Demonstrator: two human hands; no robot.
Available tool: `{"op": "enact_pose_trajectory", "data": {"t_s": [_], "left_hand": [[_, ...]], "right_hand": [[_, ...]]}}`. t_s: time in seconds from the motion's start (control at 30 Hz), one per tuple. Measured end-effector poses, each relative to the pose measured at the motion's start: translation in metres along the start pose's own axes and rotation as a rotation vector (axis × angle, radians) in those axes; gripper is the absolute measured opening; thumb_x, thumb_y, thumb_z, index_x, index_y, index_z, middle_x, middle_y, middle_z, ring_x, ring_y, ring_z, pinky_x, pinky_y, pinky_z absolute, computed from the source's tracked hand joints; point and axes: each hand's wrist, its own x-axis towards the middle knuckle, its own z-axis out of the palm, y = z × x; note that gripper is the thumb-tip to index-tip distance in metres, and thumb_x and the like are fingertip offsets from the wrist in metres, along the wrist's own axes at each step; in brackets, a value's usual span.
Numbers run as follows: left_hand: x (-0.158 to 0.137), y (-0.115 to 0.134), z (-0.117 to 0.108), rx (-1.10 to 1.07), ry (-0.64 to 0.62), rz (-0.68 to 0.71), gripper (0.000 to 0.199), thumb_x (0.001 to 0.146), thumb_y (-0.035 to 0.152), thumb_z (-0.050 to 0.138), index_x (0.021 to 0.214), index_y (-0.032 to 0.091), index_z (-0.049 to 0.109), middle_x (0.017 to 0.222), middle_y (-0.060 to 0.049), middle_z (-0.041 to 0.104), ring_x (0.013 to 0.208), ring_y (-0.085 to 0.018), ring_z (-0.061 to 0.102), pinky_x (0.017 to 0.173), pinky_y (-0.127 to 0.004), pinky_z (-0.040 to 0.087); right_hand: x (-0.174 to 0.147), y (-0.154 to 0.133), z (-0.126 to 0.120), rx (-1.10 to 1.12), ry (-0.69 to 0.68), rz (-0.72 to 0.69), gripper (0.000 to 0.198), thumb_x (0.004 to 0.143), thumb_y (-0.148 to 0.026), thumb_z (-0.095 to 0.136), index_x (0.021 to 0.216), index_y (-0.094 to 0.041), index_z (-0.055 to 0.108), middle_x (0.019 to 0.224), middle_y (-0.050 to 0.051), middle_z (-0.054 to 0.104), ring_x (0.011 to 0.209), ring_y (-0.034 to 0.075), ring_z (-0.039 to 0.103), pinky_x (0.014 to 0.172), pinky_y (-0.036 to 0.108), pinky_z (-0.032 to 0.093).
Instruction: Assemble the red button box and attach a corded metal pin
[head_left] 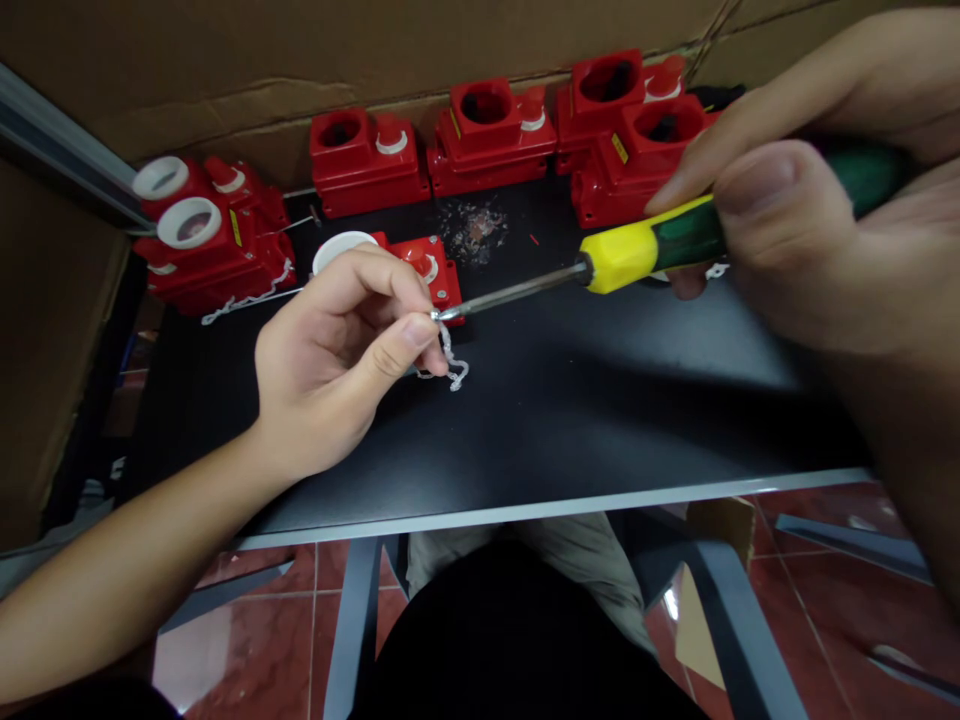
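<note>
My right hand (802,220) grips a screwdriver (619,258) with a yellow and green handle, its shaft pointing left. The tip meets a small silver screw (435,315) pinched between the thumb and finger of my left hand (337,360). From that pinch hangs a thin pale chain (454,375); whether the screw passes through its end link I cannot tell. Just behind my left hand lies a red housing (450,280) with a white ring (341,245), partly covered by the fingers.
Several red housings (367,165) line the back of the black table (525,420) against a cardboard wall (262,60). More with white rings stand at the left, a chain (255,298) draped along them. Small shavings (476,230) lie scattered mid-table. A grey edge (562,505) borders the front.
</note>
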Motion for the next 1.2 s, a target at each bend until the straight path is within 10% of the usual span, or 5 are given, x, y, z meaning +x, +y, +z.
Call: {"op": "enact_pose_trajectory", "data": {"t_s": [0.33,0.6,1.2], "left_hand": [[-0.001,-0.001,-0.003,0.164,0.069,0.016,0.007,0.104,0.022,0.087,0.105,0.024,0.081,0.092,-0.001,0.072,0.066,-0.012,0.075,0.060,-0.026,0.064],[-0.005,0.005,-0.003,0.407,0.217,0.127,0.011,0.098,0.015,0.090,0.102,0.024,0.085,0.093,-0.001,0.080,0.073,-0.014,0.077,0.060,-0.031,0.062],[-0.002,0.006,-0.010,0.458,0.202,0.109,0.020,0.099,0.015,0.089,0.102,0.034,0.087,0.092,0.001,0.082,0.082,-0.019,0.078,0.067,-0.038,0.066]], "right_hand": [[0.009,-0.006,-0.006,0.049,-0.032,-0.082,0.032,0.101,-0.053,0.075,0.098,-0.023,0.083,0.092,0.002,0.074,0.082,0.001,0.057,0.065,0.019,0.031],[0.009,0.001,0.016,0.316,-0.113,0.167,0.050,0.106,-0.059,0.070,0.088,-0.013,0.079,0.062,0.001,0.066,0.051,0.002,0.060,0.053,0.019,0.043],[0.013,0.017,0.021,0.529,-0.348,0.289,0.034,0.097,-0.055,0.084,0.101,-0.022,0.081,0.086,0.002,0.076,0.061,0.007,0.067,0.059,0.025,0.057]]}}
